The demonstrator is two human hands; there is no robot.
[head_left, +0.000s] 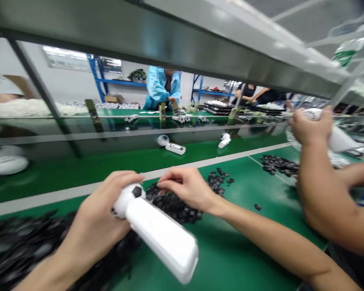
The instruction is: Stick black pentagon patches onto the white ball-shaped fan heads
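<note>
My left hand [98,206] is wrapped round the ball-shaped head of a white device [164,236], whose long white handle points down to the right. Black patches mark the white ball like a football. My right hand [186,188] is just right of the ball, over a pile of small black pieces [180,208], with thumb and fingertips pinched together. Whatever lies between those fingertips is too small to make out. A larger heap of black pieces [21,242] spreads under and left of my left hand.
Two white devices [175,148] [224,140] lie on the green belt [133,161] beyond the pale edge strip. At right, a co-worker's arm [318,173] holds another device beside more black pieces [280,165]. A metal shelf [170,44] hangs overhead. A person in blue [157,89] stands opposite.
</note>
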